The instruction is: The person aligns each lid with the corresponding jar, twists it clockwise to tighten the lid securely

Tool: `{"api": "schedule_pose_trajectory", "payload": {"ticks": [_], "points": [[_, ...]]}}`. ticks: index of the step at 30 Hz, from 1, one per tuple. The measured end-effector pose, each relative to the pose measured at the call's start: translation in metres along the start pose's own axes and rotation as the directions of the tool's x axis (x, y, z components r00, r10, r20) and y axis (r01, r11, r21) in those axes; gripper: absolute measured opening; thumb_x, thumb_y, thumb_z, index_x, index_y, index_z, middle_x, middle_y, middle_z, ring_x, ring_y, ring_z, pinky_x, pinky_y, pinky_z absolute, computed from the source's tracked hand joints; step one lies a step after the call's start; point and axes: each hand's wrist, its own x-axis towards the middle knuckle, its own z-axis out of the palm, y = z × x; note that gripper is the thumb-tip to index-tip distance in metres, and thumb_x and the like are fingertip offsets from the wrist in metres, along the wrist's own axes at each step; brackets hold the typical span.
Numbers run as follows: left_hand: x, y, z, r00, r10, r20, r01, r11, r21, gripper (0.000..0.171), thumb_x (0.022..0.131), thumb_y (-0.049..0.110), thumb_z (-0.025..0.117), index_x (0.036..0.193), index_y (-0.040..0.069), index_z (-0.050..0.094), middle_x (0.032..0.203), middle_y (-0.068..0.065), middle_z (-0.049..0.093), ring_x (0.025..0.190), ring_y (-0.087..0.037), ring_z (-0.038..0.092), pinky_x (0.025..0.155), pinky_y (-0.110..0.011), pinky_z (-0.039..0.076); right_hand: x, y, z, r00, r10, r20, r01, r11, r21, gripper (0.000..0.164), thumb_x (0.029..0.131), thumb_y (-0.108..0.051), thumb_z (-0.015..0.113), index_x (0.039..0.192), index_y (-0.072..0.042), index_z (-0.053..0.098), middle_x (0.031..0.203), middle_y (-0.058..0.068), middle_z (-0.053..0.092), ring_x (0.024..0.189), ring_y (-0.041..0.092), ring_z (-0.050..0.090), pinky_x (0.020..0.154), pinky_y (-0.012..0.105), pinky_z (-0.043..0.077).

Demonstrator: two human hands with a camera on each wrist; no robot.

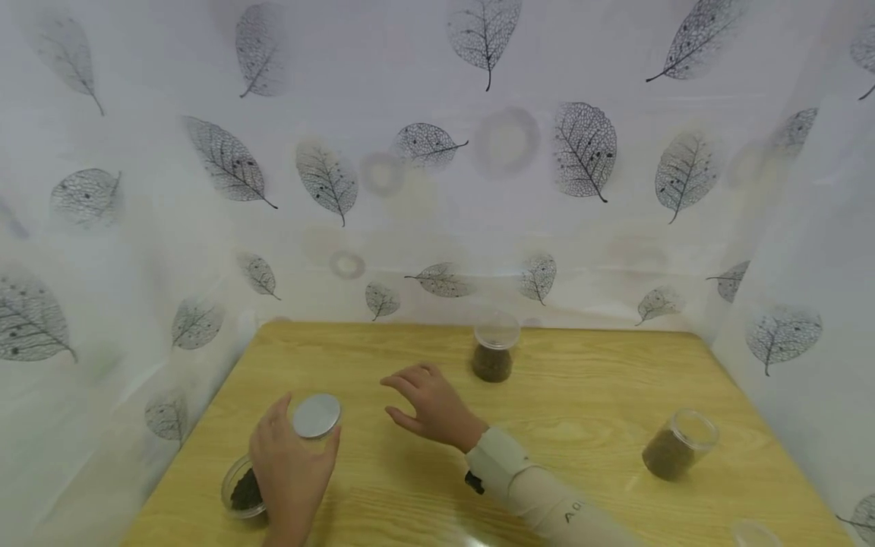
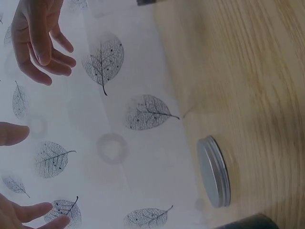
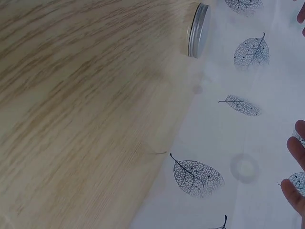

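Note:
A round silver lid (image 1: pixel 317 415) lies flat on the table, framed by the thumb and fingers of my left hand (image 1: pixel 294 467). In the left wrist view a gap separates the fingers from that lid (image 2: pixel 213 171). Beside the left hand, partly hidden by it, is a clear jar (image 1: pixel 228 497) with dark, crumbly contents and no lid on. My right hand (image 1: pixel 432 409) hovers to the right of the lid, fingers loosely bent and holding nothing. The right wrist view shows the lid (image 3: pixel 198 31) well away from the right fingers (image 3: pixel 293 195).
A clear jar (image 1: pixel 494 358) of dark contents stands at the table's back. Another jar (image 1: pixel 677 447) with similar contents is on the right. Part of a clear container (image 1: pixel 754 535) shows at the bottom right. Leaf-printed curtains (image 1: pixel 437 205) border the wooden table (image 1: pixel 581 395).

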Motion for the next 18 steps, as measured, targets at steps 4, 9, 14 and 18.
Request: {"api": "schedule_pose_trajectory", "payload": {"ticks": [4,9,14,18], "points": [[0.001,-0.012,-0.006,0.999,-0.022,-0.028,0.023,0.999,0.026,0.081,0.059,0.018,0.084,0.126,-0.006,0.046,0.12,-0.025,0.052,0.11,-0.044,0.044,0.097,-0.06,0.03,0.009,-0.006,0.013,1.0,0.001,0.01,-0.001,1.0,0.018,0.037,0.082,-0.031,0.07,0.114,-0.014,0.061,0.102,-0.003,0.067,0.097,0.012,0.062,0.089,0.037,0.05],[0.001,-0.022,-0.015,0.995,-0.095,-0.024,0.096,0.994,0.048,0.08,0.06,0.018,0.082,0.128,-0.004,0.045,0.121,-0.026,0.051,0.114,-0.044,0.042,0.1,-0.06,0.028,0.019,-0.012,0.026,0.997,0.005,0.076,-0.008,0.999,0.033,0.035,0.085,-0.033,0.066,0.115,-0.016,0.061,0.104,-0.004,0.067,0.1,0.01,0.062,0.091,0.034,0.048],[-0.002,-0.031,-0.022,0.993,-0.116,-0.036,0.118,0.991,0.056,0.08,0.06,0.016,0.083,0.128,-0.004,0.046,0.121,-0.028,0.051,0.113,-0.045,0.043,0.099,-0.063,0.028,0.025,-0.015,0.036,0.99,0.004,0.138,-0.009,0.999,0.036,0.035,0.086,-0.034,0.064,0.117,-0.017,0.06,0.105,-0.005,0.067,0.101,0.009,0.061,0.091,0.033,0.047],[-0.004,-0.039,-0.025,0.989,-0.149,-0.017,0.15,0.987,0.054,0.081,0.061,0.018,0.083,0.13,-0.004,0.045,0.123,-0.028,0.051,0.114,-0.045,0.043,0.098,-0.063,0.029,0.029,-0.019,0.043,0.983,0.007,0.183,-0.016,0.999,0.043,0.035,0.087,-0.035,0.063,0.117,-0.017,0.06,0.107,-0.005,0.066,0.102,0.009,0.061,0.092,0.032,0.047]]}}
